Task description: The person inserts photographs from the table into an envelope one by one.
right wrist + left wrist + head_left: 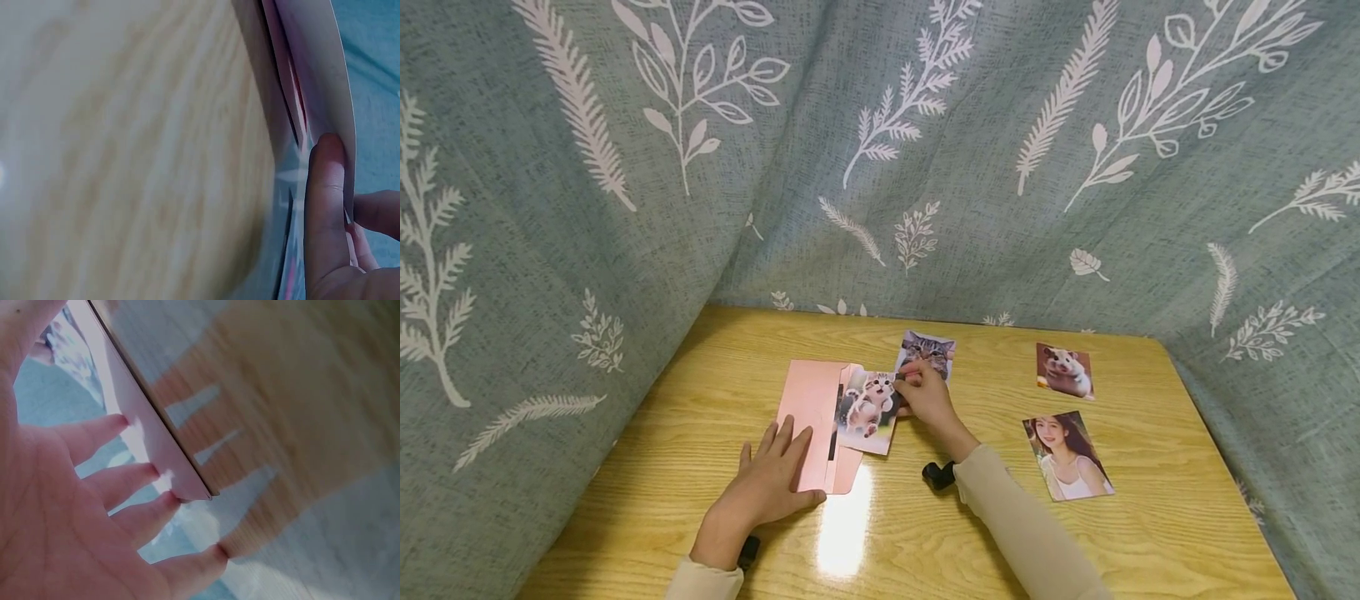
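A pink envelope (pixel 808 396) lies on the table with its flap side to the right; a dark strip shows along its opening. My left hand (pixel 767 479) rests on its lower left part with straight, spread fingers. In the left wrist view, fingertips meet the envelope (pixel 150 437) near its edge. My right hand (pixel 931 404) pinches the right edge of a kitten photo (pixel 867 412) between thumb and fingers. That photo's left edge is at the envelope's opening, overlapping the flap. In the right wrist view the photo (pixel 328 75) is slightly bowed, its pale back showing.
Behind my right hand lies a tabby cat photo (pixel 928 346), partly covered by the hand. Farther right are a hamster photo (pixel 1065 371) and a photo of a person in a white top (pixel 1067 458). A leaf-patterned green curtain (pixel 925 167) encloses the wooden table (pixel 1165 442).
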Motion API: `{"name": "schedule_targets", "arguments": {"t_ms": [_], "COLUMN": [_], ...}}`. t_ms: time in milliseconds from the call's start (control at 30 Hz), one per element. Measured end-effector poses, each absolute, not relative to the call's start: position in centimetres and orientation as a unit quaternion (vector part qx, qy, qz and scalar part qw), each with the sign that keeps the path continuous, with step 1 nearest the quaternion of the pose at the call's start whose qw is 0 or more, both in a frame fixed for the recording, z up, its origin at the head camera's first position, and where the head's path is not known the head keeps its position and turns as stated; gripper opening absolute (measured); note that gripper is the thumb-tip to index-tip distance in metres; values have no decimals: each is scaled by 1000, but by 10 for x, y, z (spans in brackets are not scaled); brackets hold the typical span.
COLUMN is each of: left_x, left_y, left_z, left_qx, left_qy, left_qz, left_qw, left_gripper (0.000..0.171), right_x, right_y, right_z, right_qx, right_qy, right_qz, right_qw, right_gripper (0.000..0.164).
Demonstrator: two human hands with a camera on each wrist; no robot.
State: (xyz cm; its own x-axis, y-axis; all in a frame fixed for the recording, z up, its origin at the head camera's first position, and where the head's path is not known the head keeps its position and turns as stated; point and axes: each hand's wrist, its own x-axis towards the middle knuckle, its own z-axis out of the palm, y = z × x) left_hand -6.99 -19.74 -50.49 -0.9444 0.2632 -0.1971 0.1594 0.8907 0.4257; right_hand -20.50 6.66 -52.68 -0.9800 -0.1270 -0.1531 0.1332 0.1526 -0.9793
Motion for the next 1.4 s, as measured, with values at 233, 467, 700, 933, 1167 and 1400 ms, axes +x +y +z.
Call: {"name": "schedule_targets", "arguments": {"t_ms": [233, 467, 700, 933, 1167, 1400], "left_x": [-70, -70, -70, -70, -69, -70], "left_y": [-198, -199, -199, -198, -197, -197], "left_z": [-506, -506, -505, -505, -504, -504], "left_qx": [110, 111, 108, 107, 111, 110], "left_qy": [964, 964, 964, 964, 965, 964], "left_qz": [208, 207, 206, 206, 203, 207], "left_qw": [125, 127, 130, 130, 125, 125], "left_gripper": [100, 100, 100, 99, 99, 99], "right_x": [-201, -199, -200, -200, -199, -196], "right_y": [55, 45, 36, 29, 20, 12], "right_z": [-530, -533, -532, -531, -533, -529], "right_qx": [-10, -11, -4, -10, -13, -15], "right_qy": [741, 737, 735, 741, 750, 752], "right_qz": [-660, -663, -664, -657, -647, -643], "right_qw": [121, 133, 140, 139, 134, 143], "right_gripper": [25, 27, 25, 23, 22, 20]}}
